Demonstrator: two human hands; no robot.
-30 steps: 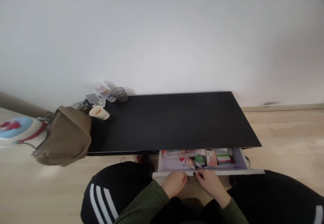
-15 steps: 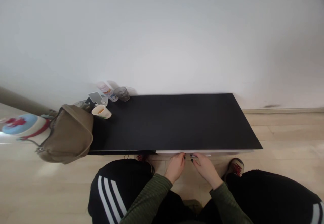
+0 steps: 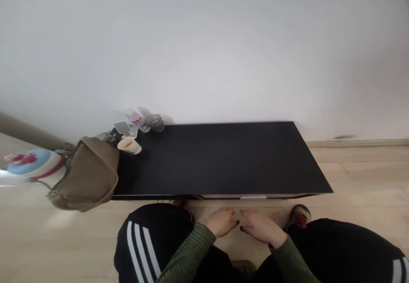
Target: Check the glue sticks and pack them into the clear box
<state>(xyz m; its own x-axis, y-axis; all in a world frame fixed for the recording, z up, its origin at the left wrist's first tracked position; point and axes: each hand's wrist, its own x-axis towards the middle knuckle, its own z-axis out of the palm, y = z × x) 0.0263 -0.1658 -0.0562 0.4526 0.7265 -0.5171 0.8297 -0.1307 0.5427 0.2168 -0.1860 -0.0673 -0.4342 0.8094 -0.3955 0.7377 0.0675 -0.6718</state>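
Observation:
A closed white drawer front point(image 3: 223, 197) with a slim metal handle point(image 3: 253, 197) sits under the black top of a low cabinet point(image 3: 217, 159). My left hand point(image 3: 221, 222) and my right hand point(image 3: 260, 227) hang just below it over the wooden floor, close to each other. Neither touches the drawer now, and both hold nothing. The drawer's contents are hidden.
A paper cup point(image 3: 129, 145), a glass tumbler point(image 3: 155, 123) and a plastic bottle point(image 3: 136, 119) stand at the cabinet's far left. An olive bag point(image 3: 86, 176) hangs over its left end. My black striped trousers point(image 3: 143, 244) lie below, beside a red-laced shoe point(image 3: 298, 217).
The open drawer with its contents has slid shut into the cabinet. My hands have let go of its front edge and drawn back toward me.

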